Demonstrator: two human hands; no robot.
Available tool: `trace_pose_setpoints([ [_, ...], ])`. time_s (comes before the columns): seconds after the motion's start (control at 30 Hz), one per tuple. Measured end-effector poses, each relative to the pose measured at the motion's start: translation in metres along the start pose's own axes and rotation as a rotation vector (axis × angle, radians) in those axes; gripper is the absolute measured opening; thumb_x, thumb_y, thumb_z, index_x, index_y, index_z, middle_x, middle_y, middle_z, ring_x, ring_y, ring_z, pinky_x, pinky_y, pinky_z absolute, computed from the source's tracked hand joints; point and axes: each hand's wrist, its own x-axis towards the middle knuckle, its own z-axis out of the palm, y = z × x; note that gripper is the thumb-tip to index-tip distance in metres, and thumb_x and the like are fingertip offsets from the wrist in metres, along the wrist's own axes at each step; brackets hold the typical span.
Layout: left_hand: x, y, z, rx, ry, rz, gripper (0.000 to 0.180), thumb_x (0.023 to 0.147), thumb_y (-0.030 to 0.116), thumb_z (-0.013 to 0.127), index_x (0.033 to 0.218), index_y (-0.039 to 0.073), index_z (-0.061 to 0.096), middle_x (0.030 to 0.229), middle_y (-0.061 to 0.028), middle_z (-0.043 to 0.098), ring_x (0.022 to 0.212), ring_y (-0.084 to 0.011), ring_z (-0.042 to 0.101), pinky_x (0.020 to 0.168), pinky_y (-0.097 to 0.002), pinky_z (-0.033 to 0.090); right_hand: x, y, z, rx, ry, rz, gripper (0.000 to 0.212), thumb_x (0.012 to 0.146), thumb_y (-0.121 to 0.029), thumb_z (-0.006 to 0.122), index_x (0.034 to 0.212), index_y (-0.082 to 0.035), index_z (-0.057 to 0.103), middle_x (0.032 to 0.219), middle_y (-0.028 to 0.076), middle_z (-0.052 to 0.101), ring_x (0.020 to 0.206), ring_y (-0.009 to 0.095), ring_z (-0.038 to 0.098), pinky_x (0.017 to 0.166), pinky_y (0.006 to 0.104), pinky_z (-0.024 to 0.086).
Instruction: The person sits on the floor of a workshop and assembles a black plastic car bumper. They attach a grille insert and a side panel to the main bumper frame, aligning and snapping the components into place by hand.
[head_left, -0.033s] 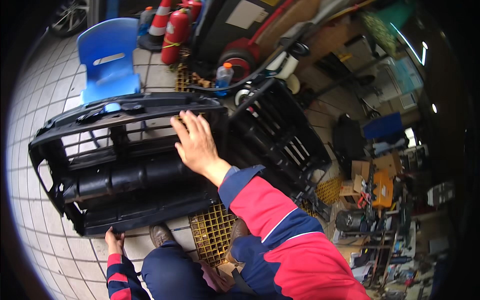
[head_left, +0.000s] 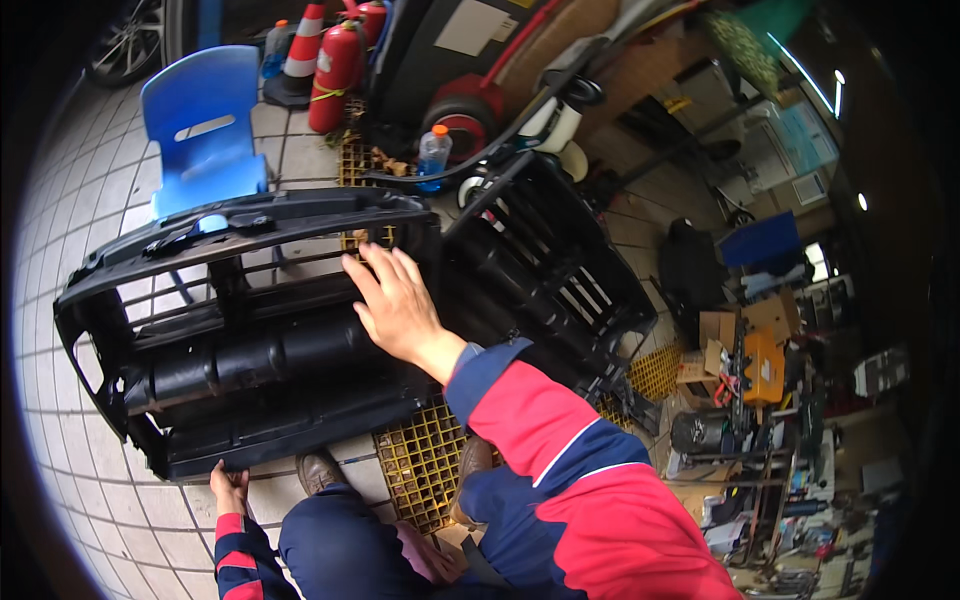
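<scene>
A large black plastic frame (head_left: 255, 367), shaped like a car's radiator shroud, stands in front of me with a wide opening along its upper part. My left hand (head_left: 230, 487) has its fingers hooked round the near bottom edge, towards the left corner. Over the frame's right end hovers my right hand (head_left: 397, 312), palm down with fingers stretched out and nothing held. Whether it touches the plastic I cannot tell. A second black plastic frame (head_left: 545, 260) with slats leans just to the right, partly behind the first.
A blue chair (head_left: 205, 115) stands behind the frame. Farther back are a traffic cone (head_left: 303, 50), a red fire extinguisher (head_left: 332, 85) and a blue-filled bottle (head_left: 434, 158). Yellow floor grating (head_left: 415, 475) lies by my shoes. Cardboard boxes (head_left: 775, 315) and clutter fill the right.
My right hand has dropped slightly nearer me over the frame. The left hand keeps its place at the bottom edge. The surroundings shift a little left in the view.
</scene>
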Motion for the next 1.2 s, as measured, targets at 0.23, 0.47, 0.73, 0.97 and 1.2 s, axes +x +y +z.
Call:
trace_pose_setpoints([
  [0.23,-0.153,-0.01,0.041,0.115,-0.223,-0.014,0.032,0.109,0.034,0.071,0.085,0.018,0.058,0.071,0.001,0.054,0.063,-0.0207,0.053,0.067,-0.0434,0.052,-0.244,0.123,-0.139,-0.018,-0.782,0.754,0.05,0.095,-0.029,0.091,0.14,-0.011,0.082,0.139,0.018,0.08,0.135,0.041,0.075,0.116,0.0507,0.061],
  [0.47,-0.474,0.005,0.178,0.452,-0.933,0.652,0.035,0.117,0.038,0.071,0.127,0.004,0.074,0.116,-0.0098,0.081,0.105,-0.0222,0.08,0.095,-0.0394,0.064,-0.343,0.27,-0.177,0.024,-0.394,1.297,0.062,0.097,-0.029,0.095,0.151,-0.008,0.075,0.154,0.026,0.072,0.148,0.045,0.068,0.123,0.0528,0.057],
  [0.73,-0.585,-0.158,0.27,1.767,-1.056,0.798,0.034,0.102,0.015,0.082,0.13,-0.004,0.078,0.113,-0.0192,0.084,0.108,-0.0333,0.084,0.098,-0.0451,0.066,-0.278,0.466,-0.189,-0.54,0.076,1.024,0.085,0.096,-0.023,0.089,0.169,-0.004,0.052,0.166,0.026,0.056,0.152,0.049,0.056,0.124,0.0611,0.052],
  [0.97,-0.567,-0.172,0.299,2.186,-1.015,0.846,0.048,0.095,0.022,0.094,0.134,-0.003,0.078,0.123,-0.0255,0.082,0.115,-0.0466,0.082,0.1,-0.0482,0.067,-0.267,0.548,-0.192,-0.624,-0.076,0.949,0.034,0.101,-0.023,0.087,0.131,-0.012,0.075,0.123,0.018,0.081,0.121,0.042,0.078,0.105,0.0574,0.062],
  [1.2,-0.56,-0.174,0.299,2.108,-1.146,0.959,0.041,0.094,0.019,0.092,0.129,0.001,0.079,0.121,-0.0221,0.083,0.112,-0.0448,0.082,0.098,-0.0495,0.067,-0.275,0.477,-0.262,-0.635,-0.131,0.528,0.016,0.106,-0.013,0.067,0.122,-0.016,0.066,0.109,0.012,0.073,0.111,0.039,0.077,0.084,0.0567,0.064],
])
